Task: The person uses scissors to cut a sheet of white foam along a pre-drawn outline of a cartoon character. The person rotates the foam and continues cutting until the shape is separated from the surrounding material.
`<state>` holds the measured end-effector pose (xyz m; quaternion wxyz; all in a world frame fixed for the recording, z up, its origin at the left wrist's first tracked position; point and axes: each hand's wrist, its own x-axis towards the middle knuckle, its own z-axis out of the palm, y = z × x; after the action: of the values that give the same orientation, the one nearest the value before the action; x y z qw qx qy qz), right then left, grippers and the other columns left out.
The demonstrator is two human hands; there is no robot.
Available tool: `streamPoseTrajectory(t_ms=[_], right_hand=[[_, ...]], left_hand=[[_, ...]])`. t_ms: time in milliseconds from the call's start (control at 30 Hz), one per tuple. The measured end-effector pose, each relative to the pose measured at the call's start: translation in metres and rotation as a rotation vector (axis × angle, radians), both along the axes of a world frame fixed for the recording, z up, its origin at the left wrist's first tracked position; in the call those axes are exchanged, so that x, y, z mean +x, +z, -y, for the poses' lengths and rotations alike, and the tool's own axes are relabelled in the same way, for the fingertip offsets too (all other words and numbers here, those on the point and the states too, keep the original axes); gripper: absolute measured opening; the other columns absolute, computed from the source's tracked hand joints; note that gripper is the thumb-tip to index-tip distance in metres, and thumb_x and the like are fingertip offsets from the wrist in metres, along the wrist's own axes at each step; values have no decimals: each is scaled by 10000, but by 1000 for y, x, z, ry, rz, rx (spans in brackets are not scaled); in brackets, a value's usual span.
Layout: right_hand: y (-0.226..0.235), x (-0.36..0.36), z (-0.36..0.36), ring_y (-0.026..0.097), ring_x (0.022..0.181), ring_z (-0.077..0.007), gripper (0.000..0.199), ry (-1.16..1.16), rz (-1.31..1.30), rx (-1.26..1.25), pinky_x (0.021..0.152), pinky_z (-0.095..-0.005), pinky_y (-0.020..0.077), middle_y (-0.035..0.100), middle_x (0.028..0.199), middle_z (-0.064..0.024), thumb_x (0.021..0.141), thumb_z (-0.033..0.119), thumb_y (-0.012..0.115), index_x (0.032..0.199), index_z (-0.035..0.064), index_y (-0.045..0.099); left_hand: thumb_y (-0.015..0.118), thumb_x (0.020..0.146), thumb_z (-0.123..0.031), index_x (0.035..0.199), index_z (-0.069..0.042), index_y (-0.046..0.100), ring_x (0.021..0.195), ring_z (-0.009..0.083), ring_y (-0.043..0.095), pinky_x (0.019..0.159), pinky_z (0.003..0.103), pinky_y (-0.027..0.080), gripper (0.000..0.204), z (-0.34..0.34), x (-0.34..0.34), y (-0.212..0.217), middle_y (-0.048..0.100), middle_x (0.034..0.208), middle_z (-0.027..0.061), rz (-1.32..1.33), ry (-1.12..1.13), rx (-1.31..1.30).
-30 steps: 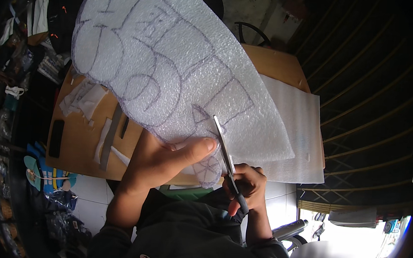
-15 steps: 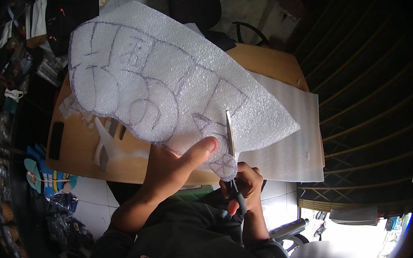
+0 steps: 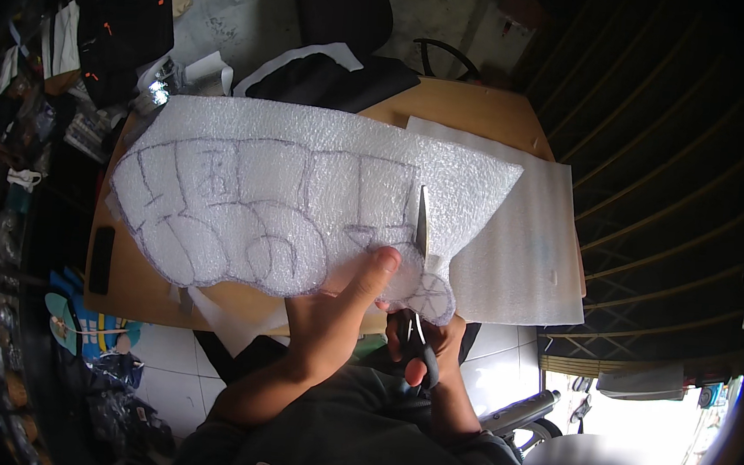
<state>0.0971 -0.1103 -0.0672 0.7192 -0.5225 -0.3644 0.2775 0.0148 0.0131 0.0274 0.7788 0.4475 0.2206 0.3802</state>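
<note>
A white foam sheet (image 3: 276, 124) with a cartoon-like outline drawn in dark marker is held up above the table. My left hand (image 3: 343, 318) grips its lower edge, thumb on top and fingers hidden underneath. My right hand (image 3: 440, 343) is closed round the black handles of a pair of scissors (image 3: 425, 228). One scissor blade lies over the foam, pointing away from me beside the drawing's right end. The other blade is mostly hidden beneath the sheet. A small rounded drawn part hangs at the lower right, next to the scissors.
Below is a wooden table (image 3: 478, 105) with another foam sheet (image 3: 520, 244) on its right side. A black phone-like object (image 3: 101, 261) lies at the left edge, foam scraps (image 3: 238, 318) near the front. A dark chair (image 3: 342, 7) stands behind; a folding metal gate (image 3: 655, 185) is at right.
The foam sheet has turned clockwise and come lower, its far left part nearer me. My left hand has shifted slightly right with it. The scissors now stand more upright.
</note>
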Motion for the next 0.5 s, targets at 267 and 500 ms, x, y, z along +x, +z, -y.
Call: streamPoseTrajectory(t_ms=[267,500], right_hand=[[-1,14,9,515,532,-81,690,68,83,-43,506,-220,401,540,584,13,477,602,810,750,10,583],[4,23,10,530,588,-98,729,52,161,-28,555,-221,427,567,678,-5,480,586,827,828,-11,595]], left_hand=[[656,787,-11,1086,19,533,919,147,549,844,283,418,324,-2,4,-2,577,1010,71,-27,46,42],[646,761,30,1180,10,481,992,169,530,913,308,393,451,-15,1,7,544,1082,78,-77,-82,74]])
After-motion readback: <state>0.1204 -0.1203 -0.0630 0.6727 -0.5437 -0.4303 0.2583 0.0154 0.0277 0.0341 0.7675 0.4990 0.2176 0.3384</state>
